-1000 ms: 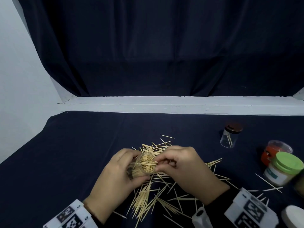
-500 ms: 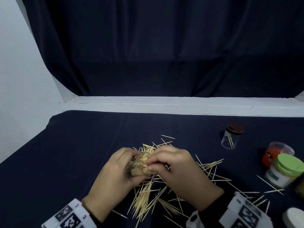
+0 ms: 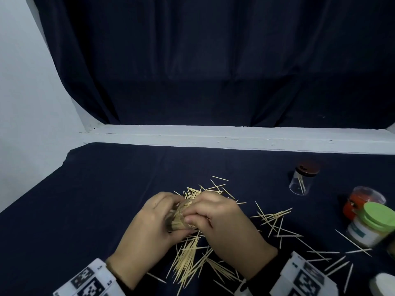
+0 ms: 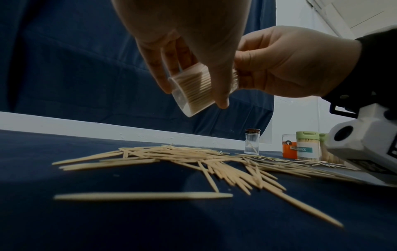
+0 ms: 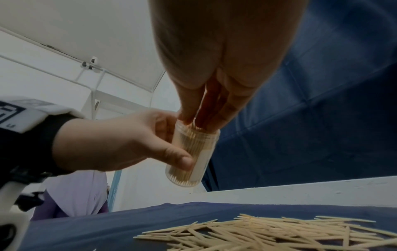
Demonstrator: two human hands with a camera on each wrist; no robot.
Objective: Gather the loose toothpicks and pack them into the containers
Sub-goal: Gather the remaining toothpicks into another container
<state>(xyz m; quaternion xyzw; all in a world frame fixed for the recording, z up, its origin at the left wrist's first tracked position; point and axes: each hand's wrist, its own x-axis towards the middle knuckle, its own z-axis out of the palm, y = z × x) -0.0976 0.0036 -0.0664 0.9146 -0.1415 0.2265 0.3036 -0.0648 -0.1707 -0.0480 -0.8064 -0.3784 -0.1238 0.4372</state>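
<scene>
My left hand (image 3: 147,229) grips a clear plastic toothpick container (image 3: 180,218), packed nearly full and tilted with its mouth toward the right. My right hand (image 3: 222,223) has its curled fingertips at that mouth, pinching toothpicks that stick out of it. The left wrist view shows the container (image 4: 193,90) held above the cloth, and the right wrist view shows the thumb and fingers (image 5: 189,117) on the toothpick ends at its rim (image 5: 197,132). Loose toothpicks (image 3: 188,259) lie in a heap under and around both hands, with more scattered to the right (image 3: 275,218).
A small clear jar with a brown lid (image 3: 301,182) stands at the right, holding a few toothpicks. An orange jar (image 3: 361,201) and a green-lidded jar (image 3: 372,225) stand near the right edge, a white lid (image 3: 384,285) at the bottom right. A white ledge (image 3: 213,137) bounds the dark cloth.
My right hand has slid left onto the container's mouth and now covers the toothpick ends that showed before. The left hand keeps its hold and has barely moved.
</scene>
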